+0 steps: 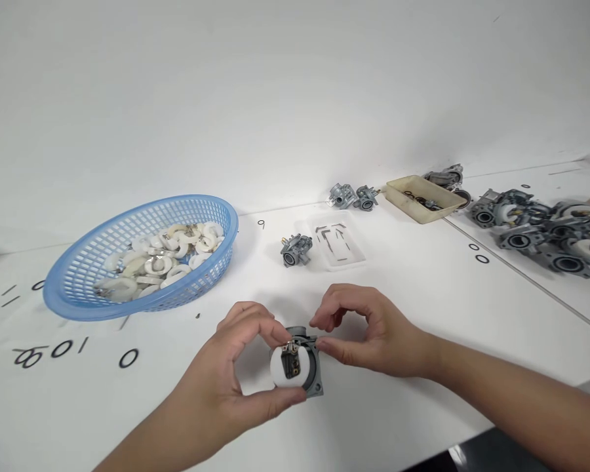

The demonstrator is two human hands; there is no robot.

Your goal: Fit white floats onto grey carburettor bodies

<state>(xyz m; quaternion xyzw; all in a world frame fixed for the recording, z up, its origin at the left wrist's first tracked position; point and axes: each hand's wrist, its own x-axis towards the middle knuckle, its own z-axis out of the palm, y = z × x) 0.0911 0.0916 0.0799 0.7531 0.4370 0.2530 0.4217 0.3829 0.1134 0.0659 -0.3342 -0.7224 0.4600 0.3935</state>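
My left hand (226, 380) grips a grey metal carburetor body (311, 375) just above the white table, thumb below it and fingers curled over its top. A white ring-shaped float (281, 372) with a small brass fitting sits in the body's open face. My right hand (368, 331) is closed in a pinch at the body's upper right edge, thumb and forefinger pressed together there; whatever they hold is too small to make out.
A blue plastic basket (78, 275) of white floats stands at the left. Ahead lie a lone carburetor (295, 249), a clear tray (337, 246) of thin pins, two more carburetors (351, 196), a beige tray (423, 196) and a carburetor pile (545, 233) at right. Handwritten numbers mark the table.
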